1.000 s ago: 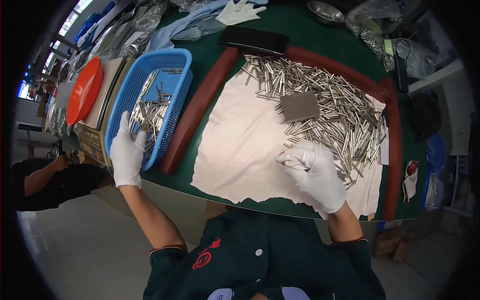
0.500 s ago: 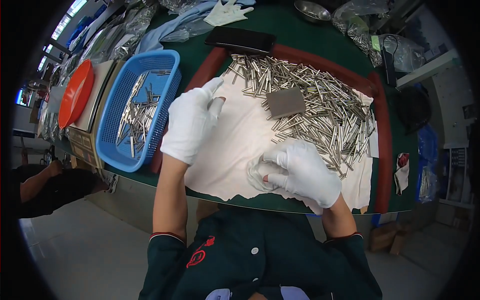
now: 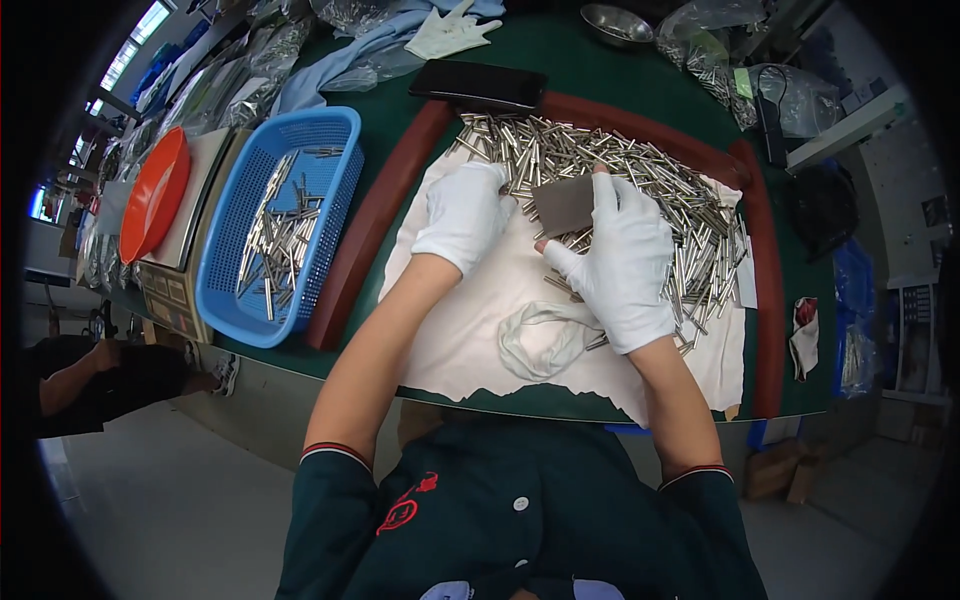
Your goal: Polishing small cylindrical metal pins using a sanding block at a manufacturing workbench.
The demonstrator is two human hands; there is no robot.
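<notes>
Many slim silvery metal pins (image 3: 690, 215) lie heaped on a pale cloth (image 3: 455, 350). On the heap sits a flat grey-brown block (image 3: 563, 205). My right hand (image 3: 630, 255), in a white glove with bare fingertips, has its thumb at the block's lower edge and a finger by its upper right corner. My left hand (image 3: 463, 215), gloved too, rests at the heap's left edge with its fingers curled; whatever they hold is hidden. A ring of twisted whitish cloth (image 3: 515, 345) lies on the pale cloth, just below my right hand.
Padded red-brown bars (image 3: 380, 225) border the cloth on the left, far and right sides. A blue plastic basket (image 3: 218, 265) with more pins stands left, beside an orange-red dish (image 3: 155, 195). A black phone-like slab (image 3: 478, 84) lies beyond. Another person's arm (image 3: 75, 375) shows far left.
My right hand has left the cloth ring and moved up to the block. My left hand has moved right to the heap's edge, its pointing finger now curled. The block has stayed put.
</notes>
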